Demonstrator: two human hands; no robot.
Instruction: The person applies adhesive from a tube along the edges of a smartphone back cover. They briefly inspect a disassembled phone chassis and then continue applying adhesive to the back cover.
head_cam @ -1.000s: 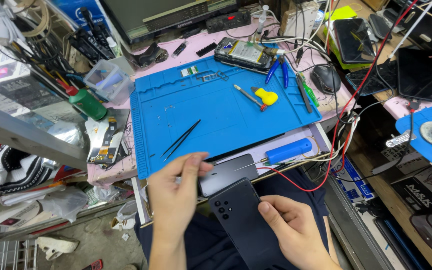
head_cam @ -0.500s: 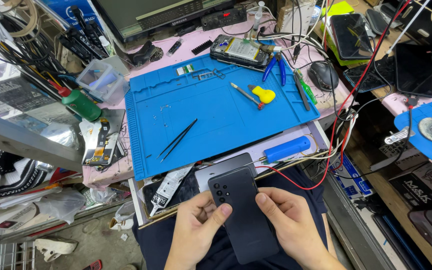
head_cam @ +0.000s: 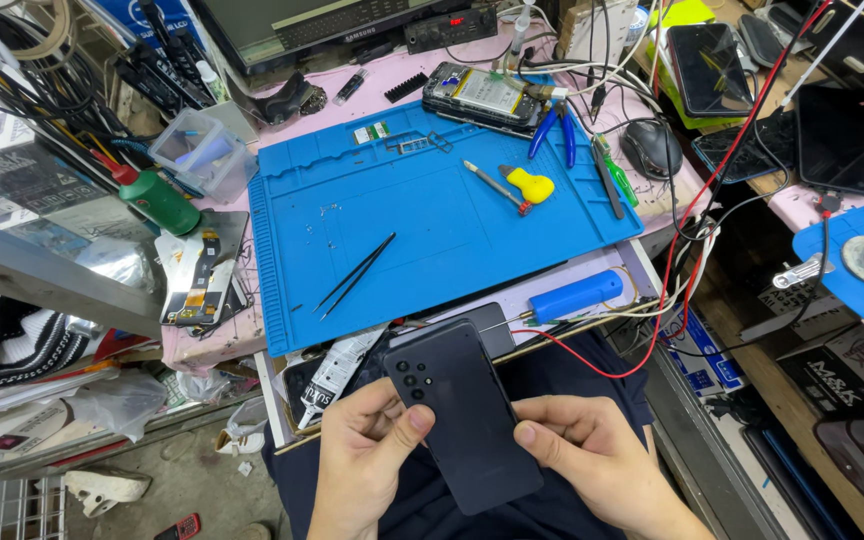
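Note:
A dark smartphone [head_cam: 457, 415] lies back side up over my lap, its camera cluster toward the bench. My left hand [head_cam: 367, 450] grips its left edge, thumb pressed on the back cover. My right hand [head_cam: 592, 455] holds the right edge, thumb resting on the cover. A second dark flat panel [head_cam: 487, 330] sits just beyond the phone's top end on the open drawer. On the blue work mat [head_cam: 422, 210] lie black tweezers [head_cam: 354, 275] and a small tool with a yellow handle [head_cam: 524, 185].
An opened phone [head_cam: 482, 95] lies at the mat's far edge beside blue-handled pliers [head_cam: 554, 128]. A blue cylinder [head_cam: 577, 295] rests in the drawer. A green bottle [head_cam: 157, 200], a clear box [head_cam: 202, 150], cables, a mouse [head_cam: 650, 148] and more phones ring the mat.
My left hand came back from the drawer to the phone. Both hands now hold the phone by its edges, and it sits a bit nearer the drawer than before.

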